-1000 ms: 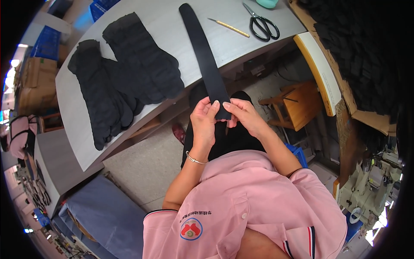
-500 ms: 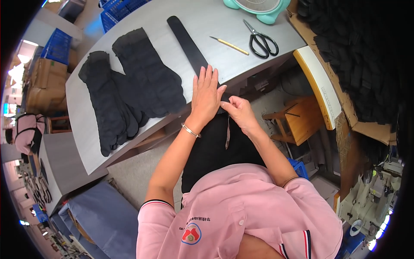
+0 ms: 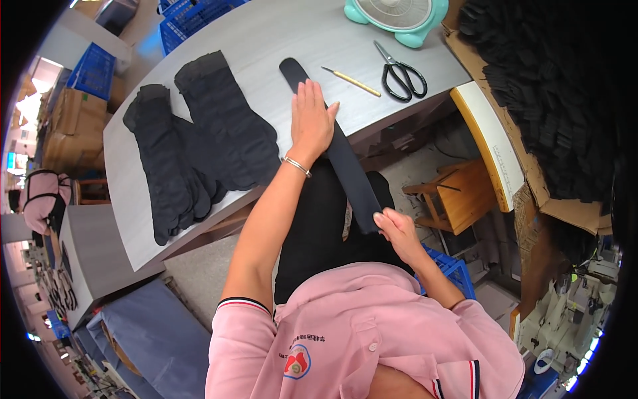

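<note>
A long, narrow strip of black fabric point(image 3: 352, 176), rounded at its far end like a flattened sock, runs slantwise from the grey table point(image 3: 256, 30) over its near edge toward my lap. My left hand point(image 3: 312, 123) lies flat on the strip near its far end, fingers stretched out and close together. Down by my lap, my right hand point(image 3: 397, 233) pinches the strip's near end, with the fabric straight between the two hands. Left of them lie two stacks of black socks, a wider stack point(image 3: 229, 126) and a narrower stack point(image 3: 166, 166).
Black-handled scissors point(image 3: 402, 80) and a thin yellow-handled tool point(image 3: 352, 81) lie beyond my hands. A mint-green fan point(image 3: 389, 16) stands at the far edge. At right is a carton of black fabric pieces point(image 3: 545, 106), with a wooden stool point(image 3: 462, 199) below. Another person point(image 3: 43, 199) sits far left.
My right hand has drawn the strip's near end down toward my lap, away from my left hand. The strip's far end has slid nearer, and my left hand now lies slightly farther up the table.
</note>
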Tool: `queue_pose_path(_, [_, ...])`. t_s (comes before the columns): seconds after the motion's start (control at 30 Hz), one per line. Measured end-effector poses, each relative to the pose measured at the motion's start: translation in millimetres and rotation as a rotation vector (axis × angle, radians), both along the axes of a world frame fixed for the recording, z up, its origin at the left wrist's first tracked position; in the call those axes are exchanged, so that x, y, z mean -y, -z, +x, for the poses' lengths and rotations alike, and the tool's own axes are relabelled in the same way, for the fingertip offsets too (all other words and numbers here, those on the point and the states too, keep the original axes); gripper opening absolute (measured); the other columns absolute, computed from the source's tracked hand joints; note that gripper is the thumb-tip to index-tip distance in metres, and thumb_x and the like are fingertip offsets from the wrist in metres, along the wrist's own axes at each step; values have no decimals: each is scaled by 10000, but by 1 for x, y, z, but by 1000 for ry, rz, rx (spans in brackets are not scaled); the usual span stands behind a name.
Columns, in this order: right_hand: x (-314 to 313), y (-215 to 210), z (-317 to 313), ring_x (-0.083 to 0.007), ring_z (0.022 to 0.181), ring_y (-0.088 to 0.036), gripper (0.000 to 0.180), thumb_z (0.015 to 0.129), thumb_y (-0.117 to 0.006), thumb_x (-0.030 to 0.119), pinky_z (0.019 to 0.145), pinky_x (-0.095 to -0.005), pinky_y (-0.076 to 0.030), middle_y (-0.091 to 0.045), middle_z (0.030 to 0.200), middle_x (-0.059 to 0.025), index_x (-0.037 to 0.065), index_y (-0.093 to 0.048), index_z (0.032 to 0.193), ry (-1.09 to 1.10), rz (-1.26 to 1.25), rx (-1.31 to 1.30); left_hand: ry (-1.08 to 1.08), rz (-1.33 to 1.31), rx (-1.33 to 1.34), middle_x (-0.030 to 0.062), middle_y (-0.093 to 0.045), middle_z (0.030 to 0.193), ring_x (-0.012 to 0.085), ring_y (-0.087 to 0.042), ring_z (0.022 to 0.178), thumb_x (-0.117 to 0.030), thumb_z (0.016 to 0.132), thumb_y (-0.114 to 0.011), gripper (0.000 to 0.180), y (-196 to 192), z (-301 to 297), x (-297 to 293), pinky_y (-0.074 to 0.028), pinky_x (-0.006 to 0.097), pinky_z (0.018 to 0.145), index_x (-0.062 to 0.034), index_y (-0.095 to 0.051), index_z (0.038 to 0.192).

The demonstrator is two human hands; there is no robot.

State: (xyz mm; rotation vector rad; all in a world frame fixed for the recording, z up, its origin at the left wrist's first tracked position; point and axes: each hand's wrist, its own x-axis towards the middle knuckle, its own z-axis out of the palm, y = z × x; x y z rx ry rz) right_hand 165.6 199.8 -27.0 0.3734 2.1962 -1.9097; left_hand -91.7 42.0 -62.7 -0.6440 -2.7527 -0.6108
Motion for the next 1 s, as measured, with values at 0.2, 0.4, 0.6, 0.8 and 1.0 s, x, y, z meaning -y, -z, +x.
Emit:
queue_pose_path(0.2, [-38,1,55,-72,589,-454,403,998,-567,282,522,-272,-370,-464,602,-12,32,-489,692,7,70,120,-45,57,-6,242,-300,1562,366,-210,1483,-383,1011,-487,665,5,-16,-2,-165,461,1214,82,-341,1464])
queue_pose_path(0.4, [-73,19,68,-71,555,-436,420,993,-578,283,506,-276,-359,-453,575,11,33,-479,671,-113,144,113,-326,372,52,316,-467,1394,409,-316,1415,-353,927,-657,684,-7,7,2,-151,515,1196,71,-420,1408])
queue_pose_path(0.6, [-106,27,95,-154,571,-541,399,956,-629,294,552,-310,-429,-514,599,-41,14,-529,690,-90,242,259,-133,1451,520,63,-673,1023,111,-640,853,-68,835,-777,402,-60,66,20,-510,231,761,45,-614,1186])
queue_pose_path(0.8, [-62,-42,62,-357,1076,-612,291,913,-655,138,912,-395,-488,-615,1165,-164,12,-625,1173,191,891,-474,54,1635,860,47,-691,986,104,-641,882,-34,867,-743,275,-117,163,16,-519,236,789,36,-658,1119])
queue_pose_path(1.0, [8,-128,25,-205,944,-659,229,857,-737,74,821,-310,-519,-654,1028,-102,16,-669,1068,232,417,-775,238,1588,876,61,-708,1012,99,-650,905,-2,860,-740,223,-151,222,15,-521,221,845,23,-696,1077])
